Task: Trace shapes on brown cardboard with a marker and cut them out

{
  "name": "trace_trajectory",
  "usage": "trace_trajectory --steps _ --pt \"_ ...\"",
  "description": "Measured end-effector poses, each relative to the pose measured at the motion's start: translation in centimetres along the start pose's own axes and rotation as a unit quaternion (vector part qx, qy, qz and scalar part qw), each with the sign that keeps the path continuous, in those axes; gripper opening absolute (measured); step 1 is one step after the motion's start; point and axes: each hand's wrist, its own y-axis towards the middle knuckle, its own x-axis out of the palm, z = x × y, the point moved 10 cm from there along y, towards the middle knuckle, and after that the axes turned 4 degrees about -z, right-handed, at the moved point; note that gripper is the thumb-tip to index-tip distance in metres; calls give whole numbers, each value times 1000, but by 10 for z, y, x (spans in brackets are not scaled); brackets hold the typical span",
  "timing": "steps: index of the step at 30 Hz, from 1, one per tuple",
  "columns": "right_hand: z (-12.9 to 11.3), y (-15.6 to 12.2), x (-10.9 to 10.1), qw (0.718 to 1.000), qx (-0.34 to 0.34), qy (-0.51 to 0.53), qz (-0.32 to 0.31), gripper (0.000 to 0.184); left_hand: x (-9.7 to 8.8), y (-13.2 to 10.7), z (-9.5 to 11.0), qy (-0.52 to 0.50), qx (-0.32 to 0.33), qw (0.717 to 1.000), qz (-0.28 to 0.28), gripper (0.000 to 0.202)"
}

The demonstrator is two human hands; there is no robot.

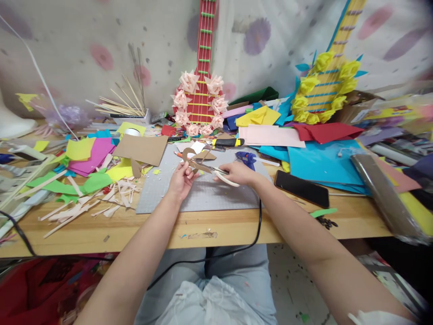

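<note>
My left hand [182, 181] pinches a curved piece of brown paper [187, 154] above the grey cutting mat [158, 189]. From the right, my right hand [238, 173] is closed on scissors [227, 179] with white handles, their blades pointing left at the brown paper. Whether the blades are apart or together is hard to tell. Behind my right hand lies a blue glue gun [246, 158], partly hidden by that hand. A yellow and black utility knife [228, 142] rests past the far edge of the mat.
Brown card [141, 149] and pale paper scraps [118, 192] lie to the left. A phone [301, 188] and blue sheets [324, 164] are at right. Red [203, 104] and yellow [324, 85] paper guitars stand behind. A black cable [259, 225] hangs over the table's front edge.
</note>
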Motion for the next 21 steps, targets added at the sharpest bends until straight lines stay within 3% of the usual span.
trace_trajectory --steps 21 --pt "-3 2 -7 999 25 -37 -12 58 2 0 1 3 11 1000 -11 19"
